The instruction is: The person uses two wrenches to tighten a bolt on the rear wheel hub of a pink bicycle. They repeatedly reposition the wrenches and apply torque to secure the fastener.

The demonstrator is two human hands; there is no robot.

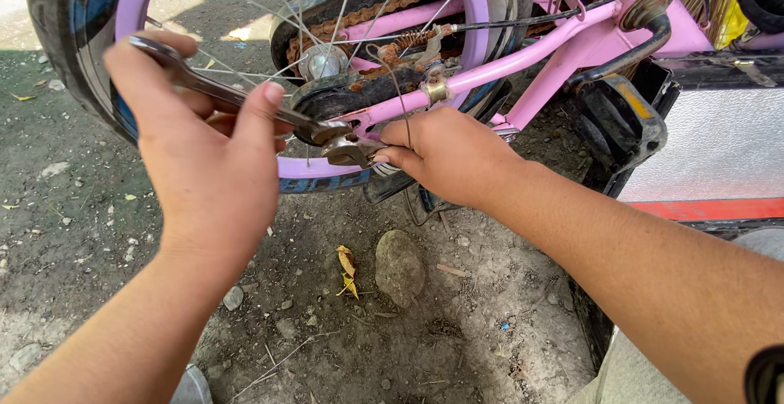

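A pink bicycle (539, 49) lies before me, its rear wheel (82, 36) at the upper left with a pink rim, spokes and a rusty chain (367, 13). My left hand (204, 159) grips a long steel wrench (237, 98) whose head sits on a fitting at the lower frame end. My right hand (445, 155) pinches a second small rusty wrench (349, 152) on the same fitting, right beside the first wrench's head. The hands are a short gap apart.
Bare dirt ground with pebbles lies below, a rounded stone (398, 267) and a yellow leaf (348, 272) under the hands. A black pedal (621, 118) hangs at the right. A silver panel with a red stripe (719, 159) stands at the far right.
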